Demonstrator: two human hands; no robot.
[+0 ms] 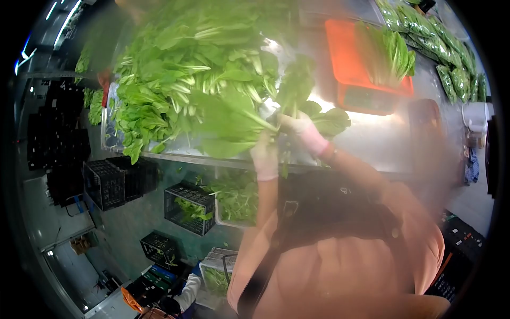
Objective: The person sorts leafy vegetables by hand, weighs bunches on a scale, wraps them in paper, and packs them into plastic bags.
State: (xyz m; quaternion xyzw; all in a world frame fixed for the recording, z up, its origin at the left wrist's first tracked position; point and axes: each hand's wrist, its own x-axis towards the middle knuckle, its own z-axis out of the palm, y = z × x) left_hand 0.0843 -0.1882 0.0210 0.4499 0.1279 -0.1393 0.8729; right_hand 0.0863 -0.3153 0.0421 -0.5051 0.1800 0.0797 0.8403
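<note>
In the head view, my left hand point(264, 155), in a pale glove, is closed around the stem ends of some leafy greens point(228, 125) whose leaves point left. My right hand point(304, 132), gloved as well with a pink cuff, is closed at the base of more leaves point(330, 121), right beside the left hand. Both hands are over the front edge of the metal table point(372, 138). A large heap of loose leafy greens point(180, 69) covers the table's left side. Haze on the lens blurs the fingertips and stems.
An orange tray point(342, 64) at the back right holds upright greens point(390, 56). Bagged greens point(446, 40) lie at the far right. Below the table stand black crates point(190, 207) and a pale bin of leaves point(236, 202). Another person's sleeve point(188, 292) shows at bottom left.
</note>
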